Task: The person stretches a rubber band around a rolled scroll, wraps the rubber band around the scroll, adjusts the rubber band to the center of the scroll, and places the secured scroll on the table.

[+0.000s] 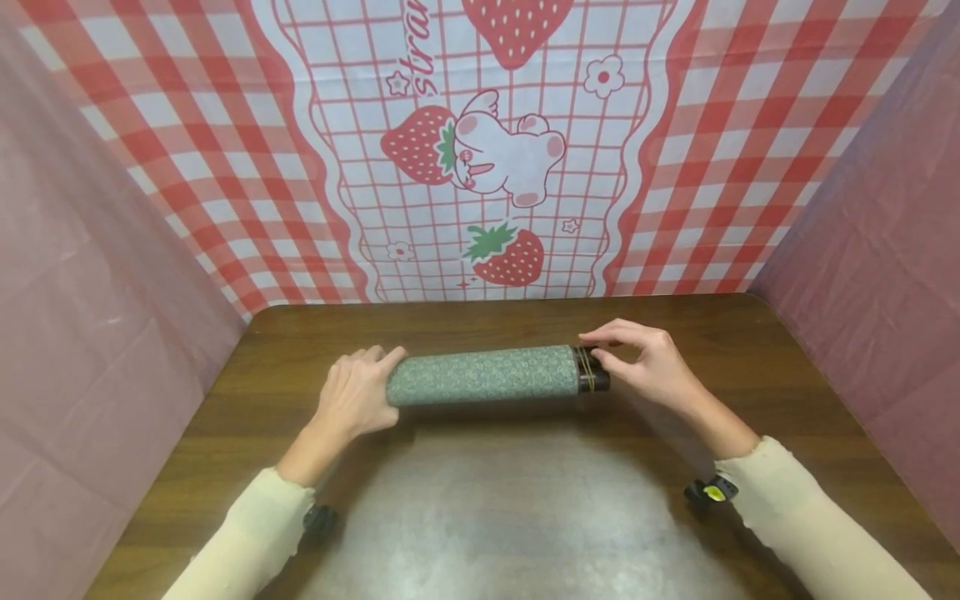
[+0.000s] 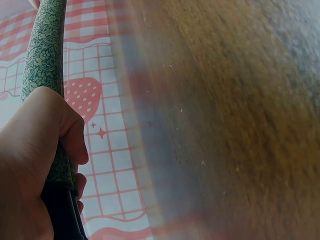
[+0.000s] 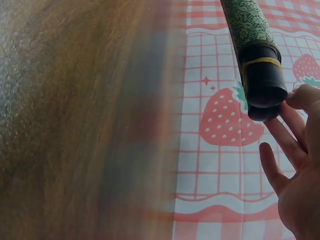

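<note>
A rolled scroll (image 1: pixel 483 375) wrapped in green floral fabric is held level above the wooden table. At its left end my left hand (image 1: pixel 356 387) grips it, with the thumb and fingers curled round the roll (image 2: pixel 42 60). A black rod end (image 2: pixel 62 210) shows below that hand in the left wrist view. At the other end, dark rod ends (image 3: pixel 265 82) stick out, bound by thin yellow rubber bands (image 3: pixel 262 60). My right hand (image 1: pixel 652 362) has its thumb and fingertips at these rod ends, the other fingers spread loosely. Whether it pinches anything is unclear.
The brown wooden table (image 1: pixel 480 500) lies beneath both hands. Behind it hangs a red-and-white checked cloth (image 1: pixel 570 250) with strawberry prints. Pinkish curtains (image 1: pixel 97 350) close off both sides. A dark strap (image 1: pixel 712 490) sits at the right wrist.
</note>
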Demonstrator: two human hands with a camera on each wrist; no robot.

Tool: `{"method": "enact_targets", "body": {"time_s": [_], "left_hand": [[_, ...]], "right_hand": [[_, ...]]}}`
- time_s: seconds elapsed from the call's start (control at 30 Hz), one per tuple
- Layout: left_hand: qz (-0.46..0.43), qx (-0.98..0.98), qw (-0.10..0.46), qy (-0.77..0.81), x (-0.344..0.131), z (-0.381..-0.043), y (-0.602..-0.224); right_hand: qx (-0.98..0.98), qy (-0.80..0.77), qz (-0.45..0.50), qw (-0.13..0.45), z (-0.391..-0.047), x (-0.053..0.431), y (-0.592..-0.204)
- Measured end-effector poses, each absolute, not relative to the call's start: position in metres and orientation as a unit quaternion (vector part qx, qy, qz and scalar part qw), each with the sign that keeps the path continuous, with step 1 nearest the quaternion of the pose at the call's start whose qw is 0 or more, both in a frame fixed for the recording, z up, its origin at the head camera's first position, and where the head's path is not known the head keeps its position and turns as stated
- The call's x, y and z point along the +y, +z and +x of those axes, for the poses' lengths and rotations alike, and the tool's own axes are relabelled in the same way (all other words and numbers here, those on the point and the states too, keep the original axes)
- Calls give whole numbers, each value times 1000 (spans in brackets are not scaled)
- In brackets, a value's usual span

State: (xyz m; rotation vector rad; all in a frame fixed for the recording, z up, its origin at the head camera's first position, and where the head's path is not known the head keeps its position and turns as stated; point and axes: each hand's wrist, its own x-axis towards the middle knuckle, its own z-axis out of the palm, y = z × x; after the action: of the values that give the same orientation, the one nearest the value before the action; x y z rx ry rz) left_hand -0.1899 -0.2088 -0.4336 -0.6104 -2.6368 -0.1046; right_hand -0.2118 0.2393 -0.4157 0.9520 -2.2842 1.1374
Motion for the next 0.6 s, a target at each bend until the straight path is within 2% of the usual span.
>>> {"method": "enact_targets", "body": {"time_s": [0.43,0.6], "left_hand": [[-209,-956,203,-29,-212,-189,-433],[-200,-958,202,-31,-214,-188,-433]], "right_hand": [[-827,417,319,200,-206,244,-417],[-856,363,314,192,-203,244,-418]]}}
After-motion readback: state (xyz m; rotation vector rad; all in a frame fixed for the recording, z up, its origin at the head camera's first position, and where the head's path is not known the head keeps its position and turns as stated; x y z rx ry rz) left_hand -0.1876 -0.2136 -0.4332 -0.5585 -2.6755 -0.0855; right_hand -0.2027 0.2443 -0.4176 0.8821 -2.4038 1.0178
